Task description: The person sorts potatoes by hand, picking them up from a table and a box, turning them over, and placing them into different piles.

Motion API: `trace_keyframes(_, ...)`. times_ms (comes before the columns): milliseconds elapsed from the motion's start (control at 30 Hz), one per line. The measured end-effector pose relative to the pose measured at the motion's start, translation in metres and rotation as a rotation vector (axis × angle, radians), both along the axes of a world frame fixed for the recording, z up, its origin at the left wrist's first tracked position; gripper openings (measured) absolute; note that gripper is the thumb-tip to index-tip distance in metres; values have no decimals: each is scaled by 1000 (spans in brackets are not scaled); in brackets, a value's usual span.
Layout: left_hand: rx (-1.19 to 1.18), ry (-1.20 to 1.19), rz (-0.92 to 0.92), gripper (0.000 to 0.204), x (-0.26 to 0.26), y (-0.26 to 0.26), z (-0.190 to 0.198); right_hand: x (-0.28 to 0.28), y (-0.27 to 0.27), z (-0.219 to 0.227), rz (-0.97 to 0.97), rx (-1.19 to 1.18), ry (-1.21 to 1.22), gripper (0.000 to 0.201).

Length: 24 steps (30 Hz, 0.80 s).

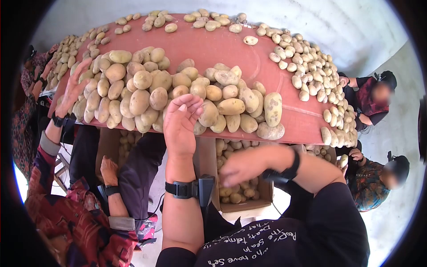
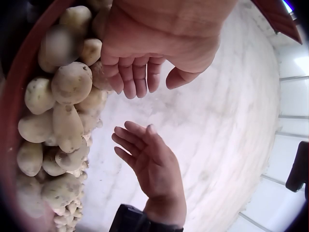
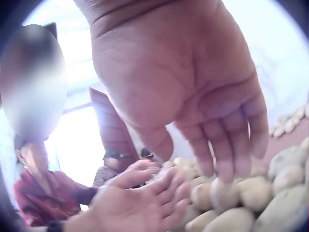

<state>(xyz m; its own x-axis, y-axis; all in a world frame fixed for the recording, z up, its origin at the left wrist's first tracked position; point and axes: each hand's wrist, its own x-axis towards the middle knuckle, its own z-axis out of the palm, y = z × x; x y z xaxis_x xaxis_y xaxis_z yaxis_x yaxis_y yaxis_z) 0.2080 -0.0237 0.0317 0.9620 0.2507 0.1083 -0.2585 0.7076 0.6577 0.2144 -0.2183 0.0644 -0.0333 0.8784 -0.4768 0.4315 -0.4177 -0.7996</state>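
My left hand (image 1: pixel 180 129) is raised at the near edge of the red table (image 1: pixel 213 46), palm up, fingers loosely bent and nothing in them. Right behind it lies a big heap of potatoes (image 1: pixel 142 80); in the left wrist view, potatoes (image 2: pixel 67 125) line the left side. My right hand (image 1: pixel 249 164), blurred in the head view, hangs over a cardboard box (image 1: pixel 244 205) of potatoes below the table edge. The right wrist view shows this right hand (image 3: pixel 183 82) with fingers extended and empty, the left hand (image 3: pixel 140 198) beyond it.
More potatoes (image 1: pixel 307 66) lie along the table's far and right edges. Another person's hand (image 1: pixel 73 86) is at the heap's left side, their other hand (image 1: pixel 109 170) lower by a second box (image 1: pixel 106 144). Other people (image 1: pixel 373 95) sit at the right.
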Motion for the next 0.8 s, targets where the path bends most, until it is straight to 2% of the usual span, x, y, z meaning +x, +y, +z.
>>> trace_keyframes(33,-19,-21,1,34,0,0,-1,-13,-9,-50,14,-56,149,32)
trace_keyframes(100,-24,-50,-24,35,-1,-1,2,-21,-13,-96,79,-453,-21,33)
trace_keyframes(167,-27,-69,-43,36,-1,-3,3,-14,-34,-152,-136,-441,-292,34)
trace_keyframes(233,-26,-72,-55,37,-1,-5,2,-4,-39,-192,-588,-438,-687,45)
trace_keyframes(333,-2,-37,-44,38,1,-10,5,28,-48,-251,-962,-368,-824,44)
trace_keyframes(467,7,-25,-64,39,7,-14,1,36,-64,-314,-1270,-279,-676,41)
trace_keyframes(633,22,-31,-100,40,8,-19,1,44,-64,-306,-1340,-330,-586,42)
trace_keyframes(800,25,-14,-99,42,11,-20,-1,42,-69,-267,-1209,-310,-610,43)
